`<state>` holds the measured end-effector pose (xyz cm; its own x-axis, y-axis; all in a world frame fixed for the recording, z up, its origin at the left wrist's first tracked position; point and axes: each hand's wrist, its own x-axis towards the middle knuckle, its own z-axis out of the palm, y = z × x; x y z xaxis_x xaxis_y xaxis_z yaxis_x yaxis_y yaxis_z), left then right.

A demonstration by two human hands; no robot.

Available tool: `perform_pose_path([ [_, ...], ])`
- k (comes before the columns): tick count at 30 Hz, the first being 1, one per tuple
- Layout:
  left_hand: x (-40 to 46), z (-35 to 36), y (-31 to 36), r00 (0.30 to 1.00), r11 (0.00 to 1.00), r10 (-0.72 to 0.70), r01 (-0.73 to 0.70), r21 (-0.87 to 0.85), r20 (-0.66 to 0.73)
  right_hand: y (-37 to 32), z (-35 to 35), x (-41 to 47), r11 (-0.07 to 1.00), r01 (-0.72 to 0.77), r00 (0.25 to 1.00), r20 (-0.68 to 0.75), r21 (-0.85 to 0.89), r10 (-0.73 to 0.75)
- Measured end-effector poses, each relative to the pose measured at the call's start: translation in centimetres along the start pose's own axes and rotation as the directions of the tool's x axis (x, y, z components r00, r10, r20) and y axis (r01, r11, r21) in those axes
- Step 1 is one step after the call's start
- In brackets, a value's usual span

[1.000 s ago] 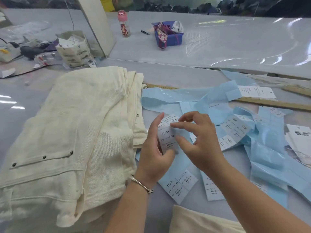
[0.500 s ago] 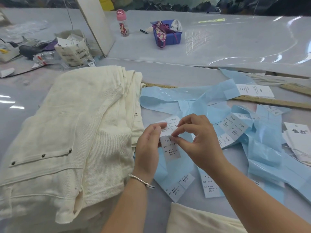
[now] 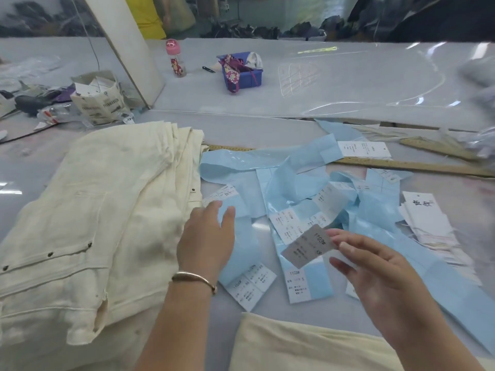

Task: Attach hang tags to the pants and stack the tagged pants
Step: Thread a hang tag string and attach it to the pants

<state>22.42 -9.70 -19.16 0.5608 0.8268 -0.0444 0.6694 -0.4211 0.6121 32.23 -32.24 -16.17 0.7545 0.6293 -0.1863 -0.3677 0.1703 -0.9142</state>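
A stack of cream pants lies on the left of the table. My left hand hovers flat at the stack's right edge, fingers straight, above a blue backing strip. My right hand pinches a small printed sticker label marked 1103 by its right end, lifted off the strips. Several blue backing strips with white labels lie tangled in the middle. White hang tags are piled at the right. Another cream garment lies at the near edge.
A wooden ruler runs behind the strips. Farther back stand a blue bin, a pink-capped bottle, a paper bag of tags and a slanted white board. Clutter sits at the far left.
My hands have parted. The right hand has pulled the label off to the right; the left hand has let go, opened flat and moved toward the pants.
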Motion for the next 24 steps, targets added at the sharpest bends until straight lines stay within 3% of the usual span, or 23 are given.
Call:
perform_pose_path([
  [2, -3.3, -0.2, 2.6, 0.981, 0.938, 0.195, -0.193, -0.287, -0.020, -0.5, -1.4, -0.9, 0.998, -0.058, 0.998, -0.030, -0.002, 0.058],
  [4, -6.5, 0.3, 5.6, 0.930, 0.842, 0.334, -0.221, -0.491, 0.153, -1.1, -2.9, -1.9, 0.998, -0.066, 0.997, -0.048, -0.015, 0.066],
  [6, -9.3, 1.3, 8.0, 0.873, 0.824, 0.417, -0.245, -0.511, 0.252, -1.7, -4.6, -3.0, 0.998, -0.058, 0.996, -0.065, -0.025, 0.056],
  [12, -14.7, 5.9, 13.0, 0.872, 0.831, 0.453, -0.337, -0.443, 0.187, -3.5, -11.5, -6.3, 0.997, -0.063, 0.995, -0.083, -0.050, 0.059],
  [18, -17.2, 12.9, 17.5, 0.977, 0.786, 0.176, -0.065, -0.615, 0.121, -5.7, -22.5, -3.8, 0.934, -0.014, 0.962, -0.260, -0.358, -0.086],
  [20, -17.5, 15.3, 18.8, 0.985, 0.693, 0.060, 0.077, -0.716, 0.164, -6.3, -25.8, -0.9, 0.877, 0.003, 0.939, -0.301, -0.481, -0.169],
  [22, -18.0, 17.5, 19.8, 0.961, 0.536, -0.029, 0.248, -0.807, 0.276, -6.2, -28.1, 2.7, 0.785, 0.017, 0.920, -0.297, -0.619, -0.255],
  [24, -18.2, 18.9, 20.6, 0.919, 0.419, -0.034, 0.370, -0.829, 0.393, -5.7, -29.3, 6.3, 0.716, -0.013, 0.911, -0.302, -0.698, -0.279],
])
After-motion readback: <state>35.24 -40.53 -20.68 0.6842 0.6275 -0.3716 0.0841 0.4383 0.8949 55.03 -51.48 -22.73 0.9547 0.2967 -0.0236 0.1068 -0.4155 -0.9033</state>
